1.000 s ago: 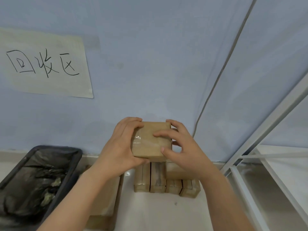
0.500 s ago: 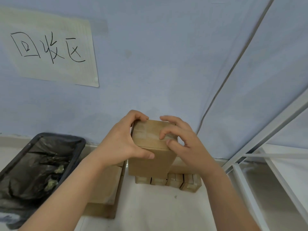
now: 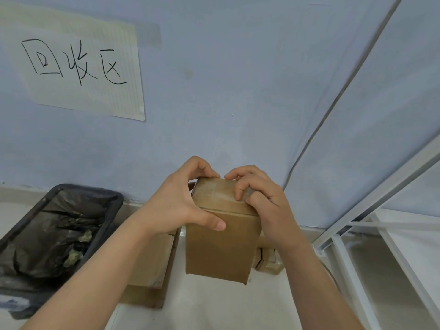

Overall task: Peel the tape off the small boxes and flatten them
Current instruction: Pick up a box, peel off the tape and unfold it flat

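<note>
A small cardboard box [image 3: 221, 244] is held upright in mid-air, centre of view, above the white bench [image 3: 202, 306] and in front of the pale blue wall [image 3: 238, 103]. Clear tape [image 3: 221, 189] is seen across the box's top face; whether any of it is lifted cannot be told.

L hand [image 3: 176, 206]: wrapped round the box's left side. Thumb is laid across the front face, just under the top edge; the fingers [image 3: 202, 166] are curled over the far top edge, clamped on the box.

R hand [image 3: 264, 206]: set on the box's top right corner. Its fingers [image 3: 238, 184] are bent, tips pressed onto the taped top face; palm is against the right side. Box is gripped between both hands.

Behind and below the held box, more small boxes [image 3: 269, 260] are stood on the bench near the wall, mostly hidden by the held box and R wrist. To the left, a stack of flattened cardboard [image 3: 150, 265] is laid on the bench, partly covered by the L forearm.

Far left: a dark bin [image 3: 112, 210] lined w/ a black bag, crumpled material inside. A paper sign [image 3: 90, 65] w/ handwritten characters is taped to the wall, upper left. A white metal frame [image 3: 381, 206] is seen at right.
</note>
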